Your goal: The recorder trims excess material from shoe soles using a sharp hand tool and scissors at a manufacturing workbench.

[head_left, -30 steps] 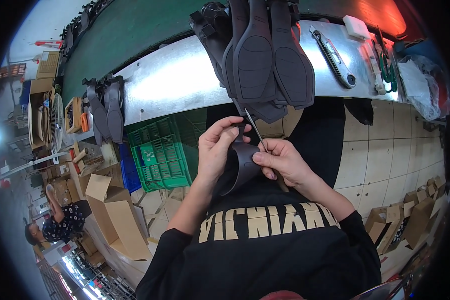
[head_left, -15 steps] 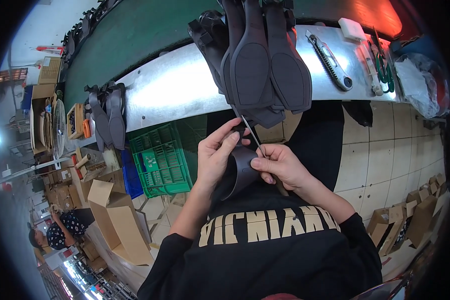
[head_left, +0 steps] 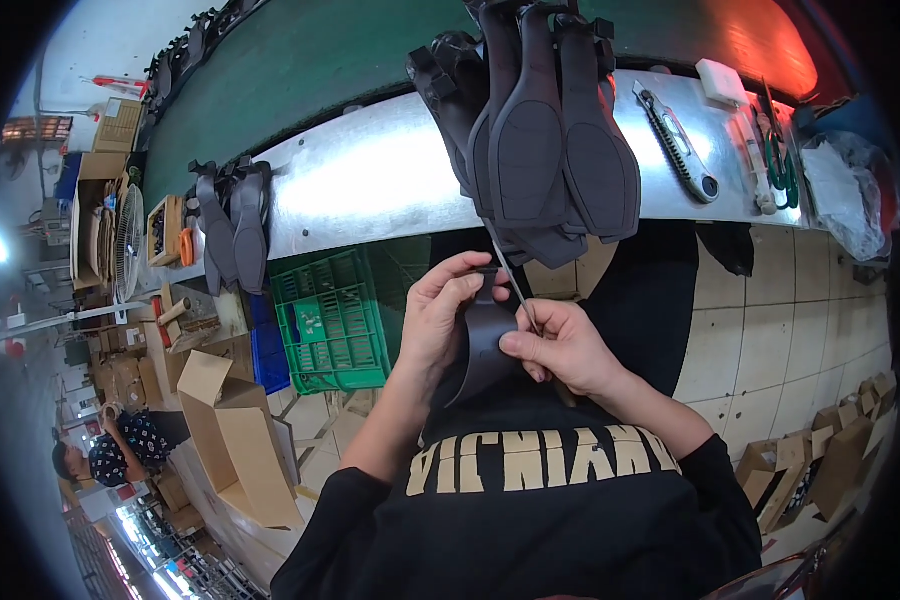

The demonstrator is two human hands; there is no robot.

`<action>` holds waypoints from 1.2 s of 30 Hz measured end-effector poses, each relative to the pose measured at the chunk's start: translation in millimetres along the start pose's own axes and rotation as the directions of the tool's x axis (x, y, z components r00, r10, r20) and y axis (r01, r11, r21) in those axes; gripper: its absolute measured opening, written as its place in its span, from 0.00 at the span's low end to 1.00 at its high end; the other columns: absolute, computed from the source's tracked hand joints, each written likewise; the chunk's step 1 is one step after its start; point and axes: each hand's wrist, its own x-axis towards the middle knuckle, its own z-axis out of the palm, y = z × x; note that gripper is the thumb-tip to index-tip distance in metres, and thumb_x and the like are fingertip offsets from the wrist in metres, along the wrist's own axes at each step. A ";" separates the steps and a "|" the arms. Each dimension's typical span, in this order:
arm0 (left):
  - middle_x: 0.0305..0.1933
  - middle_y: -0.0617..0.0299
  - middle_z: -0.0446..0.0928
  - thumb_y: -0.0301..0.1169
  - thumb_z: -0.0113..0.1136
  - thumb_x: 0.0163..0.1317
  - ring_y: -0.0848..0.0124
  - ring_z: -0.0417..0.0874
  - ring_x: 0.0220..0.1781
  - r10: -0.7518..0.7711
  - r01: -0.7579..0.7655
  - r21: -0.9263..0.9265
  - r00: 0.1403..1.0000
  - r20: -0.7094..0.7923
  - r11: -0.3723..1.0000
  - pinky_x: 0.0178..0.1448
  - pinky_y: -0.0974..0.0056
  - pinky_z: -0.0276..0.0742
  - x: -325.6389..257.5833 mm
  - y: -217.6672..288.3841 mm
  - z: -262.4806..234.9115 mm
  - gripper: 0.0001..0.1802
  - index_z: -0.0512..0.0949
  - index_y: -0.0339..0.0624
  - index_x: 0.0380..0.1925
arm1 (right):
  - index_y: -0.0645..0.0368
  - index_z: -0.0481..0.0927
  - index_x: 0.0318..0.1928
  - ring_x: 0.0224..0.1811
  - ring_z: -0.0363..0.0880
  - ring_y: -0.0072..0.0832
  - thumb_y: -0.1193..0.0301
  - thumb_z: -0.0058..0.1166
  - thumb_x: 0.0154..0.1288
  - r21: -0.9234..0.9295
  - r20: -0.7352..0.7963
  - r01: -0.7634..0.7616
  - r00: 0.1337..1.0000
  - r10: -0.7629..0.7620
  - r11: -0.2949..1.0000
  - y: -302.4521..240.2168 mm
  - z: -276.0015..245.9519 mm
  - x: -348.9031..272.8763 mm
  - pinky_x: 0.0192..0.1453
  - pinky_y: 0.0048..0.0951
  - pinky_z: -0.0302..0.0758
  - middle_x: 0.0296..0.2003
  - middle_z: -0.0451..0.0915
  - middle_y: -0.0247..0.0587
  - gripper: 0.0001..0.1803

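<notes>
The left hand (head_left: 436,315) was closed on the narrow end of a dark flexible piece (head_left: 487,340), pinching it between thumb and fingers – the right hand (head_left: 570,348) gripped the edge of its wider part and, along with it, a thin metal tool (head_left: 514,283) that slanted up past the left fingertips. The piece curved between both hands, in front of the black shirt (head_left: 560,540) and near the metal bench (head_left: 370,185), where dark soles (head_left: 530,150) lay heaped, overhanging its edge – a box cutter (head_left: 678,147) lay to their right
</notes>
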 end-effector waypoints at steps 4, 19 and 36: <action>0.50 0.45 0.81 0.25 0.54 0.66 0.65 0.85 0.44 -0.002 0.002 -0.004 0.998 0.060 1.000 0.51 0.62 0.82 -3.1 -0.1 -0.8 0.21 0.74 0.35 0.59 | 0.55 0.72 0.28 0.16 0.66 0.10 0.68 0.61 0.67 0.068 -0.023 -0.055 0.998 0.057 0.996 3.2 -1.8 -1.3 0.21 0.14 0.60 0.17 0.70 0.25 0.13; 0.49 0.49 0.82 0.27 0.56 0.69 0.70 0.84 0.44 0.025 -0.027 0.038 0.998 0.055 0.999 0.51 0.65 0.80 -3.9 -2.6 2.8 0.21 0.73 0.36 0.61 | 0.55 0.73 0.29 0.15 0.67 0.11 0.68 0.62 0.67 0.091 -0.019 -0.047 0.999 0.049 0.995 6.7 -4.8 2.0 0.20 0.15 0.60 0.18 0.72 0.26 0.12; 0.43 0.50 0.84 0.25 0.52 0.65 0.72 0.83 0.36 -0.012 0.015 0.030 0.997 -0.080 0.999 0.46 0.67 0.80 -2.7 -5.5 4.1 0.14 0.78 0.33 0.49 | 0.55 0.73 0.28 0.16 0.67 0.10 0.67 0.62 0.67 0.014 0.003 -0.042 0.999 0.042 0.999 5.8 -2.8 1.1 0.21 0.15 0.60 0.19 0.72 0.25 0.13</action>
